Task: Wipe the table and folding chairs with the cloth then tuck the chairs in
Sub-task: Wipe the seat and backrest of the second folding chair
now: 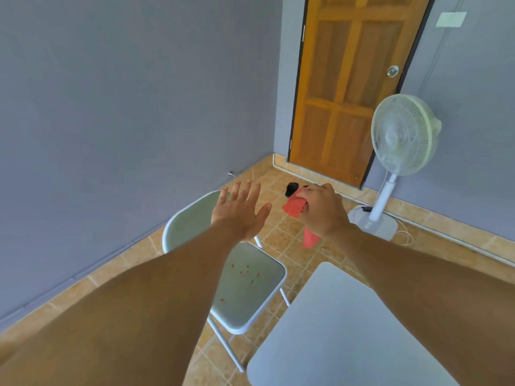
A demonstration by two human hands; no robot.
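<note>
We are holding the red cloth [293, 208] bunched in our right hand [320, 211], with the fingers curled tight around it and one tail hanging below the wrist. Our left hand [239, 211] is hovering just beside it, released, fingers straight and spread, grasping nothing.

Below both hands the folding chair [250, 296] is standing, not tucked under the table [348, 330], whose corner is lying beneath our right forearm. Red specks [245, 271] are dotting the seat under our left wrist, so we are judging the chair seat to be the step in hand.

To do it well, we are thinking the left hand should be steadying the backrest [189, 221], which is sitting just beyond its fingers. The right hand should be spreading the cloth flatter and sweeping the specks toward one edge, gathering them rather than scattering them onto the floor.
</note>
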